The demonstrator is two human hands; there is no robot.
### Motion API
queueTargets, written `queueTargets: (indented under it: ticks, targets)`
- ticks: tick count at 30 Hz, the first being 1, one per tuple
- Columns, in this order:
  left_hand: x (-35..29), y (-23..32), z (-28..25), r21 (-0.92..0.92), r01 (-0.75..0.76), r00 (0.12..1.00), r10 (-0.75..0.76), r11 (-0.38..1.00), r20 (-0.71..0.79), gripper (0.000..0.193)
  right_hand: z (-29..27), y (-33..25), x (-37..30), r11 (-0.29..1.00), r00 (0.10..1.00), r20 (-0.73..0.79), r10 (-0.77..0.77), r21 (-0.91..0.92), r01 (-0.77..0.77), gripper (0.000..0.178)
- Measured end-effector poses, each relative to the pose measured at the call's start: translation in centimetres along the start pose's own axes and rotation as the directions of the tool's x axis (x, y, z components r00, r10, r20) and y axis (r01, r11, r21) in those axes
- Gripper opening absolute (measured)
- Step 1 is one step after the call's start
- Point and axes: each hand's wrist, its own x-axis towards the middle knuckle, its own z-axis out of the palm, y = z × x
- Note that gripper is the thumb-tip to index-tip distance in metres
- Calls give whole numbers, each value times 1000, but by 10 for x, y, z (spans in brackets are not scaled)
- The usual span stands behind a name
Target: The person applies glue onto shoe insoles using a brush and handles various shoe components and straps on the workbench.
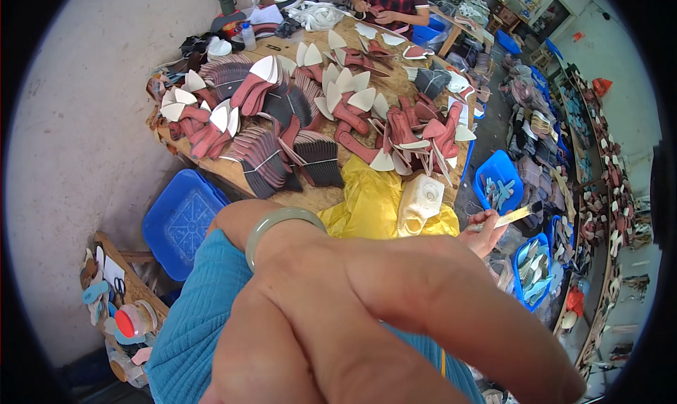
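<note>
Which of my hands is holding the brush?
Your right hand, gripping the pale-handled brush; the left hand, wearing a pale green bangle, shows none.

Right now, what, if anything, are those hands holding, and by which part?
The right hand holds a brush by its pale handle, clear of the bristles. Whether the left hand holds anything cannot be told.

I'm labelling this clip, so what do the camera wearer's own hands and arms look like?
The left hand is ungloved, with a smooth, pale grey-green bangle around its wrist. Blue ribbed fabric shows beside that arm; I can't tell whether it is a sleeve. The right hand is ungloved too; its forearm is hidden.
</note>
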Motion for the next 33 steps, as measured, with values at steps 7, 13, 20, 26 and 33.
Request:
queueTargets:
  ticks: [7,13,20,26,33]
  targets:
    - [5,9,0,166,-48,999,46,985,19,37,-10,0,-1,1000,1000,-12,-19,3,19,17]
    - [19,-5,4,284,-109,994,105,953,28,39,-14,-4,-4,1000,999,-34,-5,-9,4,19]
    - [27,-9,-1,390,-163,986,161,906,38,41,-1,-12,-1,1000,999,-33,-21,-13,20,13]
    - [26,-15,-12,472,-155,985,173,868,4,43,9,-6,-1,1000,1000,5,-19,20,19,13]
    - [38,-11,-20,556,-204,972,233,806,19,46,-2,-10,0,998,999,30,-23,61,21,25]
